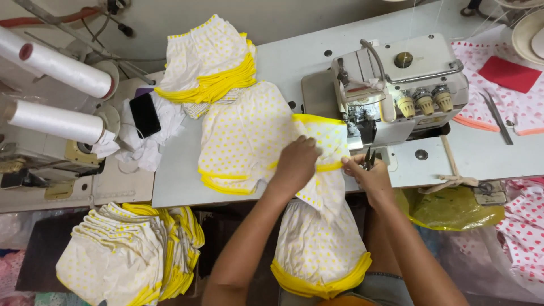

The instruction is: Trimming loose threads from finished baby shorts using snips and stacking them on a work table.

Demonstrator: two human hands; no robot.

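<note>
Left hand [296, 161] pressing dotted garment [249, 139], right hand [369, 175] pinching snips [368, 158], three stacks

Left hand [296, 164] pressed flat (knuckles up); right hand [368, 173] fingers pinched together.

A pale grey desk [294, 56] is seen across the middle of the frame. At its right centre a white sewing machine [399, 85] is mounted. A stack of white, yellow-dotted garments with yellow trim [207, 59] is laid at the upper left of the desk, and a second such pile [243, 139] is spread below it, reaching the front edge. At the far right, scissors [497, 116] and a red cloth piece [509, 73] are laid on heart-printed fabric [524, 107].
</note>
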